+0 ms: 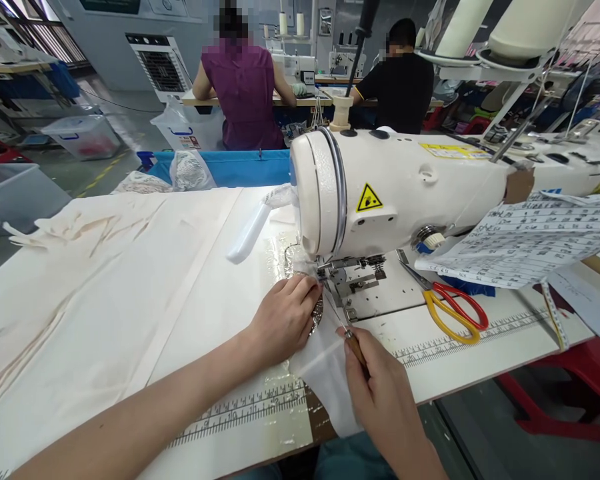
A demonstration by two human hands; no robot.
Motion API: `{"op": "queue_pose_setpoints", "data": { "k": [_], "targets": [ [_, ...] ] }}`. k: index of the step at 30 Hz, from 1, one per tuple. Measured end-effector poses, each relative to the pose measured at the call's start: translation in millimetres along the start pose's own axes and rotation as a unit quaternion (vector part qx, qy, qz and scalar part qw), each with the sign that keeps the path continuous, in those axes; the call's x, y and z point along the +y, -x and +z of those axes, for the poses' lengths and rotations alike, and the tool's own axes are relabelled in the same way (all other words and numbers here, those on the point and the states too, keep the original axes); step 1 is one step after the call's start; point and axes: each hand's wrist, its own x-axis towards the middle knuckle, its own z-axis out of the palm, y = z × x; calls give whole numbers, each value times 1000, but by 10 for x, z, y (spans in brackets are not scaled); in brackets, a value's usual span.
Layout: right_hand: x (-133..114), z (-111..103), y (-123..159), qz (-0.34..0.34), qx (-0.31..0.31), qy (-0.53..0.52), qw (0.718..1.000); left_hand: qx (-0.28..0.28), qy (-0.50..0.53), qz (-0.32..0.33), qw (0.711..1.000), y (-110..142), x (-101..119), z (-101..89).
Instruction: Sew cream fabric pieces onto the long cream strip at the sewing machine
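White cloth [330, 373] lay near the middle of the table's front edge, drooping over it, its upper end beneath the head of the sewing machine [380, 187]. The table [420, 385] was pale and smooth, with ruler markings [245, 413] along its front edge. Cream fabric [130, 267] covered its left side, creased and ragged toward the far left corner. Near the right edge lay scissors [455, 310] with red and yellow loops, just below printed paper [530, 233]. Beyond the far edge, a person in purple [247, 93] and another in black [403, 87] sat facing away.

The cloth looked thin and slightly sheer, narrowing toward the machine's rounded, glossy casing. The left hand [285, 313] bent its fingers over the upper end; whether they pinched it could not be told. The right hand [383, 380] gripped an awl-like tool [356, 348], its wooden handle rounded, its metal shaft slender.
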Motion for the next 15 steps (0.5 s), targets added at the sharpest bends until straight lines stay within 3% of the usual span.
{"op": "queue_pose_setpoints", "data": {
  "k": [7, 10, 13, 15],
  "targets": [
    [-204, 0, -7, -126, 43, -82, 988, 6, 54, -25, 998, -24, -12, 33],
    [-375, -4, -42, -178, 52, -118, 975, -20, 27, -26, 999, -110, 2, 15],
    [-502, 23, -33, -222, 59, -90, 969, -52, -21, -36, 998, -215, 22, -1],
    [-504, 57, 10, -226, 65, -53, 971, -33, -17, -58, 998, -254, 10, 18]
  ]
}}
